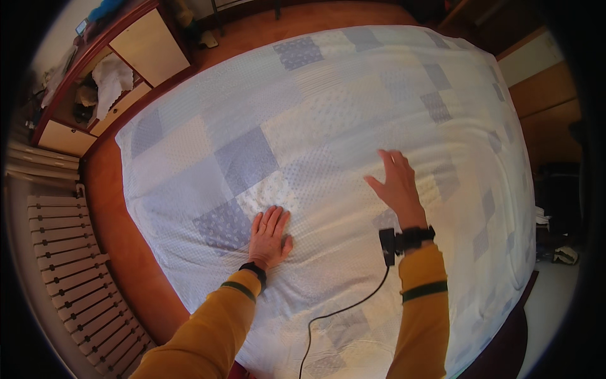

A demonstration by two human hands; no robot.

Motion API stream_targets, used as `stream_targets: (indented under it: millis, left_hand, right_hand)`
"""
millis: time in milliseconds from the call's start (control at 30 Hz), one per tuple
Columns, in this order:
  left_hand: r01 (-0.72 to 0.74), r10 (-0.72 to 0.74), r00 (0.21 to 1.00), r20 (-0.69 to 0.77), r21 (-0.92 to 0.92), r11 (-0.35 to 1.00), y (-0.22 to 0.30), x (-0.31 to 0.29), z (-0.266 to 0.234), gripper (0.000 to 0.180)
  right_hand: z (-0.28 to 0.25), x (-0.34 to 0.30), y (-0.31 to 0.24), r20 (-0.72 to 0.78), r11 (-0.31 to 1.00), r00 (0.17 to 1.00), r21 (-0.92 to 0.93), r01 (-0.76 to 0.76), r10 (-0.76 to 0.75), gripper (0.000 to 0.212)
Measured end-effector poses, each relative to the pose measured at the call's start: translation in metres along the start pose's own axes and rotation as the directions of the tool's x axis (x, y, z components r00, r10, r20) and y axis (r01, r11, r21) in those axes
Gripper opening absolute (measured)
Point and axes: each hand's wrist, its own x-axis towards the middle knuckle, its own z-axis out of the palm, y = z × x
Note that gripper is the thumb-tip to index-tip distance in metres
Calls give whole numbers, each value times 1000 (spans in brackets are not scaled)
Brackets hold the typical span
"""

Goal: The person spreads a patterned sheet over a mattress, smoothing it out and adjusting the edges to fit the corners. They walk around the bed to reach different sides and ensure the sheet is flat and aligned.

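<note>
**Both hands flat on a patchwork bedspread**

A quilted bedspread [328, 120] covers the whole bed, a soft, finely textured fabric pieced from pale blue, grey-blue and white squares and rectangles, with shallow wrinkles near the lower edge. The left hand [268, 237] lies palm down on it, fingers extended and close together, grasping nothing. The right hand [394, 183] is open too, fingers spread, resting on or just above the cloth to the right and a little further up the bed. Each wrist wears a dark band; a black cable [341, 309] trails from the right one across the cover. Mustard sleeves reach to the wrists. Left of the bed runs a strip of reddish wooden floor [113, 215], then a white slatted frame [76, 265] and a wooden cabinet [120, 69].
</note>
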Motion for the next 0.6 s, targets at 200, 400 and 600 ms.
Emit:
stream_targets:
  millis: [200,400,600]
  left_hand:
    - [27,-26,999,30,-37,999,-7,-2,10,62]
    - [14,-14,1000,1,-17,1000,-9,-1,12,63]
    - [39,-38,999,18,-41,998,-7,-2,9,65]
  right_hand:
    - [32,158,-56,83,966,978,-156,205,-193,74]
    - [58,170,-30,459,998,886,1,63,-56,77]
    - [30,12,52,415,999,909,54,3,-25,59]
